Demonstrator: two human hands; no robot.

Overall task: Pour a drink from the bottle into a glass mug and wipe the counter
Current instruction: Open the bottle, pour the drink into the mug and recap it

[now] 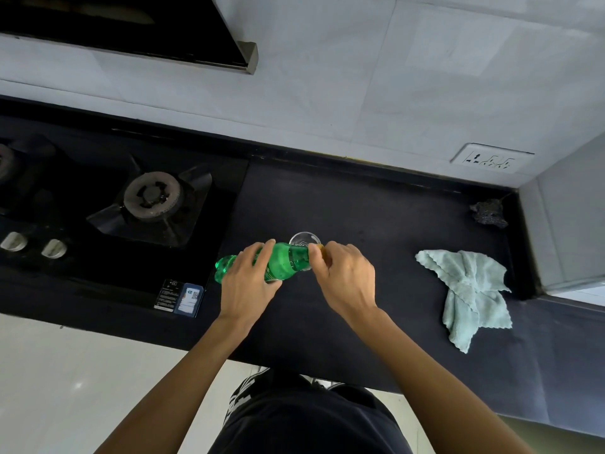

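Observation:
A green plastic bottle [284, 259] is held nearly level over the dark counter [376, 224], its neck pointing right. My left hand [250, 280] grips its middle. My right hand [343, 276] pinches the yellow cap [319, 247] at the bottle's neck. A clear glass mug [305, 239] stands on the counter just behind the neck; its lower part is hidden by the bottle. A light green cloth [468, 290] lies crumpled on the counter to the right.
A black gas hob [114, 204] with a burner and two knobs fills the counter's left side. A dark scrubber [488, 213] lies in the back right corner. A wall socket [491, 157] sits on the tiles above; a side wall closes the right end.

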